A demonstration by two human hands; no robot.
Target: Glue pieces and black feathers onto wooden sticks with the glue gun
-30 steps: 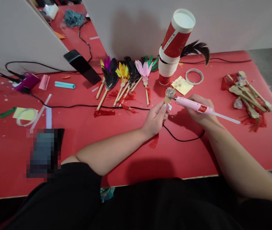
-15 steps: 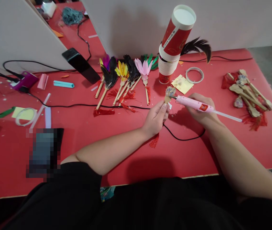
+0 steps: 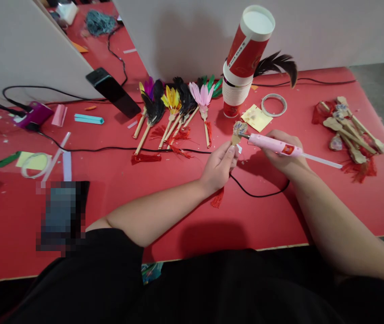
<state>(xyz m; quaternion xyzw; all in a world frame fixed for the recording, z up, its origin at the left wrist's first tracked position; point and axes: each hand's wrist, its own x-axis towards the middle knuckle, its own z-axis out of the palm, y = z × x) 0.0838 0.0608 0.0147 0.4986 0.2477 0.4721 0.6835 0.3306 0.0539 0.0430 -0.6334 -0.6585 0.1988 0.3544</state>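
"How is the left hand (image 3: 219, 165) placed?"

"Closed around a flat wooden stick with a rounded, mottled head (image 3: 239, 128), held over the red tabletop (image 3: 164, 198); a red thread tassel (image 3: 217, 198) shows below."

"And the right hand (image 3: 284, 157)?"

"Wrapped around a pink pen-shaped glue gun (image 3: 269, 143) with a translucent rod (image 3: 323, 161) at its back. Its metal tip (image 3: 244, 136) meets the mottled head's edge; whether they touch, I can't tell."

"Nearby?"

"A yellow square of paper (image 3: 261, 120), beside a pale ring-shaped tape roll (image 3: 274, 114)."
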